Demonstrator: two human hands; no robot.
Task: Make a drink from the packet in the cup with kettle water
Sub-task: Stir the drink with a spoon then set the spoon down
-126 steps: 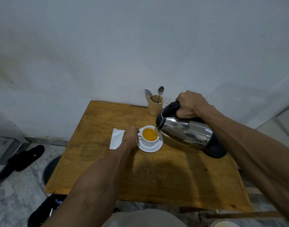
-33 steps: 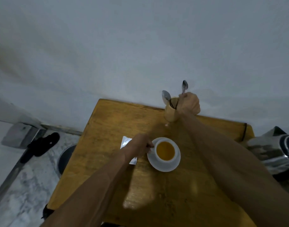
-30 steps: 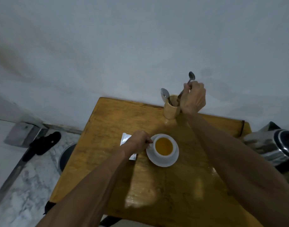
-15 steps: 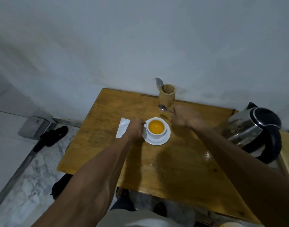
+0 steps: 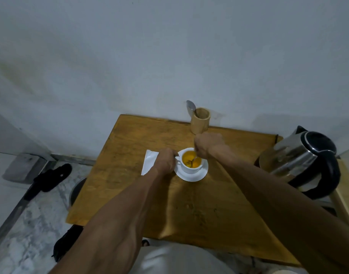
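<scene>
Grey plaster wall (image 5: 169, 56) behind; wooden tabletop (image 5: 130, 184) over marbled floor (image 5: 31, 224). Steel kettle (image 5: 300, 165) at right edge, upright. White packet (image 5: 149, 162) flat, long axis toward wall. Left hand (image 5: 165, 161) grips cup (image 5: 190, 163) handle on saucer (image 5: 191, 176). Right hand (image 5: 207, 145) pinches spoon (image 5: 194, 160), bowl down in orange drink, handle tilted up-right.
</scene>
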